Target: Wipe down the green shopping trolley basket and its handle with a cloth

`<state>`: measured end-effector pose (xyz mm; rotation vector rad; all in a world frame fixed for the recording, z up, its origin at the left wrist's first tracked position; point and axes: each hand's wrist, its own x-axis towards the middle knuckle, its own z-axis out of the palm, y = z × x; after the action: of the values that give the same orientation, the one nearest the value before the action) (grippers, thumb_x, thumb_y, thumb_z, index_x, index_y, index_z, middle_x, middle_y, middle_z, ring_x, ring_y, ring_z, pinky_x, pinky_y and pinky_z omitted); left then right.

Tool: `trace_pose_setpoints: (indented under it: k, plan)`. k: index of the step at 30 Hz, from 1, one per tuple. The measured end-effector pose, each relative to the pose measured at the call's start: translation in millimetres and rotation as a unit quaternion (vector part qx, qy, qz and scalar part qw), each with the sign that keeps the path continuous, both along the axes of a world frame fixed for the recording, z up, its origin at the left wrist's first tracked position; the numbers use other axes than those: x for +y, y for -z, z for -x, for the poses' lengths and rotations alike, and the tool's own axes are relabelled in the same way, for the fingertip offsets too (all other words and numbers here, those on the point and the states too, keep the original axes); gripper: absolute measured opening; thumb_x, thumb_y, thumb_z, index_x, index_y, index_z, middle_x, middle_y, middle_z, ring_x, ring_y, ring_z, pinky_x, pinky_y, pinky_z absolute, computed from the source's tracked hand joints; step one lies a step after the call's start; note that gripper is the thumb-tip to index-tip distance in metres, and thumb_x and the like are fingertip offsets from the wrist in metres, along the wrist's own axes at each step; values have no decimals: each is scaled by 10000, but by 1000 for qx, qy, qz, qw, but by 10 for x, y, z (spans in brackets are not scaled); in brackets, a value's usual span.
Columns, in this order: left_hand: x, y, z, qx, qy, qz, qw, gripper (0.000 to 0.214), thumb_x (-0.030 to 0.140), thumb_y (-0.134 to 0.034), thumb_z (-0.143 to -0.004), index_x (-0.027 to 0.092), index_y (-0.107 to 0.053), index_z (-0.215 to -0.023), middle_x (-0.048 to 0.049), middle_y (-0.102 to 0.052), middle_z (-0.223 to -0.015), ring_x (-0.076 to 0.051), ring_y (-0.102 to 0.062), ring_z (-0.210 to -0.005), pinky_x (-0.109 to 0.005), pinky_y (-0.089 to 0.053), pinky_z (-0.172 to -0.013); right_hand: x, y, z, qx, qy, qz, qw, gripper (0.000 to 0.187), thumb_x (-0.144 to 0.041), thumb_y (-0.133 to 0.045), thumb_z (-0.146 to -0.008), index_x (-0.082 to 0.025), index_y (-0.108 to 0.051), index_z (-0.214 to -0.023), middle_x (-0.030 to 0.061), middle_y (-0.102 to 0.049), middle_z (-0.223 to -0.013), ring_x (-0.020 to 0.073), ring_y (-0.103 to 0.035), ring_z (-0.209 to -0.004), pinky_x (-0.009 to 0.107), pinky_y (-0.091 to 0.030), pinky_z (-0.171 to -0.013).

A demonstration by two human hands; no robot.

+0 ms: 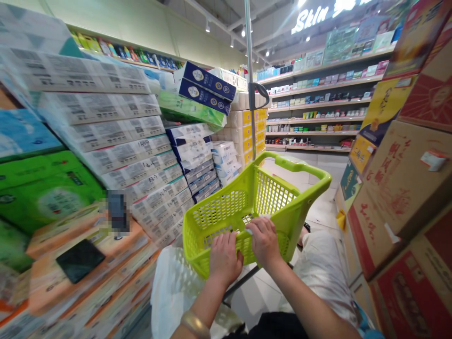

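A lime-green plastic shopping basket (282, 207) stands tilted in front of me in a shop aisle, with nothing visible inside it. My left hand (224, 258) curls over its near rim, fingers closed on the plastic. Beside it, my right hand (264, 241) grips the same rim where something small and white (249, 230) shows under the fingers. A gold bangle (195, 324) circles my left wrist. A grey pull handle (254, 96) on a metal pole rises behind the basket.
Stacked tissue packs (116, 141) wall the left side, with a dark phone (80, 260) lying on an orange pack. Cardboard cartons (399, 188) stack on the right. Shelves of bottles (318, 117) stand ahead. A white bag (173, 287) lies below the basket.
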<state>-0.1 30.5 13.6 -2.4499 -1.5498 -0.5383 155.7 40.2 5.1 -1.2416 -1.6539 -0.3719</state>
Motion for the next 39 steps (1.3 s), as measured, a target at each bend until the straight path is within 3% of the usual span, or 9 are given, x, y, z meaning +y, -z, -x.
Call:
trace_pose_setpoints:
  k: [2,5,11,20,23,29,33,36,39]
  plan:
    - [-3,-10,25,5,-3,-2,1000,442,204,-551,-723,170,-511,-1163,-79,-584,-1027,-252,-512,-972,-399,-375,-919,-21,20,94,-9,-25,1,1000,286,-39,-469,-822,-238,-638,-938,30,-634,-930,194,-530,-987,361,-333,-1021]
    - [1,-5,59,9,-2,-9,1000,433,194,-542,-730,167,-514,-1161,-86,-586,-1045,-252,-511,-979,-403,-372,-927,-15,-28,-40,-27,-40,0,999,281,-43,-478,-829,-240,-644,-939,28,-635,-933,193,-530,-980,353,-352,-1010]
    - [9,33,50,1,8,-21,1000,443,212,-539,-746,155,-513,-1184,-95,-592,-1037,-258,-517,-975,-412,-375,-932,22,-141,-464,-5,24,-13,1000,323,-15,-446,-809,-238,-655,-910,39,-624,-945,207,-525,-1026,389,-353,-1030]
    - [-9,-18,55,-11,9,-12,1000,421,200,-535,-732,185,-516,-1152,-78,-599,-1030,-253,-526,-981,-406,-383,-928,-23,-31,-24,-41,-41,10,998,289,-43,-481,-816,-243,-642,-948,29,-637,-932,191,-538,-988,356,-351,-1012]
    - [22,-30,93,-16,24,-11,1000,393,207,-538,-740,188,-528,-1132,-80,-607,-1023,-249,-536,-974,-398,-387,-925,13,-121,-244,-68,-31,13,997,275,-44,-497,-813,-244,-649,-925,21,-641,-921,185,-539,-951,332,-369,-967]
    - [105,-30,135,-14,39,-12,999,373,217,-536,-748,180,-540,-1120,-89,-619,-1035,-250,-545,-976,-400,-388,-934,97,-392,-1103,-121,37,-11,992,267,-53,-491,-821,-229,-669,-913,33,-649,-926,208,-540,-975,348,-368,-969]
    - [144,-44,125,-20,43,8,999,373,207,-544,-733,192,-548,-1106,-81,-623,-1014,-249,-552,-966,-403,-396,-921,120,-488,-1422,-82,89,-37,992,261,-76,-481,-830,-230,-680,-898,42,-645,-940,212,-546,-998,353,-381,-956]
    - [161,-60,106,-30,36,15,999,375,204,-541,-732,196,-551,-1107,-82,-622,-1015,-253,-555,-978,-408,-387,-927,122,-445,-1292,-37,111,-51,992,290,-45,-466,-804,-227,-679,-880,46,-638,-922,221,-540,-1009,371,-377,-966]
    - [172,-67,92,-30,32,13,999,374,207,-540,-730,194,-555,-1102,-83,-623,-1007,-258,-556,-974,-410,-390,-913,110,-310,-868,-37,70,-29,996,306,-17,-464,-796,-232,-671,-866,36,-640,-906,216,-534,-998,368,-372,-978]
